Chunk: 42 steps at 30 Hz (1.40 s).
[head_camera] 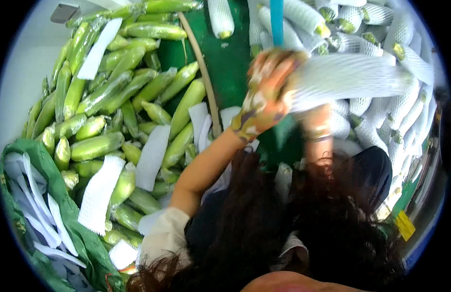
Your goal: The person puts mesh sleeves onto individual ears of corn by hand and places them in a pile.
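Observation:
A white foam net sleeve (pixel 353 78) stretches to the right from my left hand (pixel 271 87), which wears a patterned glove and grips the sleeve's near end. The sleeve is blurred; a pale green shape shows faintly inside it. My right hand (pixel 316 118) is just below the sleeve, strongly blurred, and its fingers cannot be made out. To the left lies a heap of green corn ears (pixel 97 146) in clear film, with loose flat foam sleeves (pixel 152 157) on top. On the right are many ears in foam netting (pixel 378 109).
A green sack (pixel 70 215) of flat foam sleeves stands at the lower left. A tan hose or rod (pixel 203 65) divides the heap from the green surface (pixel 229 69). A blue strap (pixel 277 22) hangs at the top. One netted ear (pixel 221 20) lies near the top.

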Tool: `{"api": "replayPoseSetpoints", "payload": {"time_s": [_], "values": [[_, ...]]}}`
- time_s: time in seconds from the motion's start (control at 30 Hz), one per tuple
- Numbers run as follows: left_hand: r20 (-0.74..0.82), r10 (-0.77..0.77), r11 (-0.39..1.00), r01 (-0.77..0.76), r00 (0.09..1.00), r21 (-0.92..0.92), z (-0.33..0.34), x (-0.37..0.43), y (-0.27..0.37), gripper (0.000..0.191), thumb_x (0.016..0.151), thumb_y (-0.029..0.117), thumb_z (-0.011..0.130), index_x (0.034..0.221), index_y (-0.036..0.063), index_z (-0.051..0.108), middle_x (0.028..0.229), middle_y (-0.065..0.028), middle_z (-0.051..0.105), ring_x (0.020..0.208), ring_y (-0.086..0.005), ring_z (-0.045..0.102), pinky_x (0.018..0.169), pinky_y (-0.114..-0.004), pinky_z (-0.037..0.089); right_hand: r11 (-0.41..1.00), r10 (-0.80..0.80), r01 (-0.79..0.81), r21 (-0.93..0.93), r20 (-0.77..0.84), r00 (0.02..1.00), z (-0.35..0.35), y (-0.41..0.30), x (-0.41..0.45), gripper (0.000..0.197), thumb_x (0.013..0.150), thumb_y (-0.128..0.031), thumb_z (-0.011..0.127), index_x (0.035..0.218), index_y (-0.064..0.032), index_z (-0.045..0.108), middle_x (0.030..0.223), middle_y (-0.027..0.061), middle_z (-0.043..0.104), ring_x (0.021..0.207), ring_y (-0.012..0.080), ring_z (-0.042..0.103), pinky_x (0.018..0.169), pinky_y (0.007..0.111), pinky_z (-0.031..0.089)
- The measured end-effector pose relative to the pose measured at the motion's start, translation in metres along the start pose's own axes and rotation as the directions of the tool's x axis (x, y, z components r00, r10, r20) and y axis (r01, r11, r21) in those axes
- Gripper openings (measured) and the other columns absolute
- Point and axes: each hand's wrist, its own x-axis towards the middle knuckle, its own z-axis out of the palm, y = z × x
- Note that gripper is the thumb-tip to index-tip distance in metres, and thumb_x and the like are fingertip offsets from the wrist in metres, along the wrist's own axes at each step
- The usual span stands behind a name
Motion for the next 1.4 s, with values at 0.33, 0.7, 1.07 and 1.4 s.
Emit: {"api": "replayPoseSetpoints", "payload": {"time_s": [0.33,0.7,1.07,1.4], "values": [[-0.22,-0.652,0.758,0.624,0.726,-0.191,-0.095,-0.054,-0.075,0.025,0.083,0.016,0.055,0.099,-0.0037,0.054,0.091,-0.0078,0.059,0.083,-0.0146,0.056,0.07,-0.024,0.046,-0.637,0.147,-0.346,-0.689,-0.549,0.823,0.0,0.099,0.001,0.069,0.076,-0.049,0.053,0.122,-0.0002,0.038,0.116,0.0242,0.048,0.101,0.0387,0.05,0.088,0.039,0.039],[-0.074,-0.743,0.572,0.574,0.666,-0.586,-0.117,-0.064,-0.069,0.03,0.086,0.017,0.051,0.109,-0.0021,0.051,0.101,-0.0111,0.057,0.088,-0.0176,0.056,0.075,-0.029,0.045,0.67,0.01,-0.062,-0.739,-0.075,0.997,0.013,0.086,0.068,0.034,0.083,-0.02,0.055,0.111,-0.0008,0.047,0.093,0.0083,0.057,0.083,0.0134,0.054,0.074,0.027,0.045],[-0.17,-0.838,0.467,0.519,0.519,-0.716,-0.107,-0.104,-0.085,0.036,0.085,0.02,0.054,0.11,-0.0047,0.047,0.105,-0.0102,0.055,0.094,-0.0172,0.052,0.08,-0.028,0.042,0.563,0.013,-0.296,-0.771,-0.35,0.937,0.018,0.246,0.049,0.018,0.086,-0.012,0.048,0.098,0.0002,0.05,0.086,0.0092,0.058,0.073,0.0207,0.057,0.065,0.032,0.047],[-0.444,-0.656,0.745,0.43,0.611,-0.51,-0.153,-0.101,-0.123,0.036,0.087,0.032,0.044,0.107,0.0026,0.049,0.111,-0.011,0.051,0.102,-0.0219,0.048,0.083,-0.035,0.042,0.437,-0.257,-0.084,-0.896,-0.213,0.943,-0.005,0.255,0.063,0.029,0.091,-0.025,0.04,0.101,0.0002,0.05,0.085,0.012,0.054,0.072,0.0214,0.052,0.064,0.03,0.043]]}}
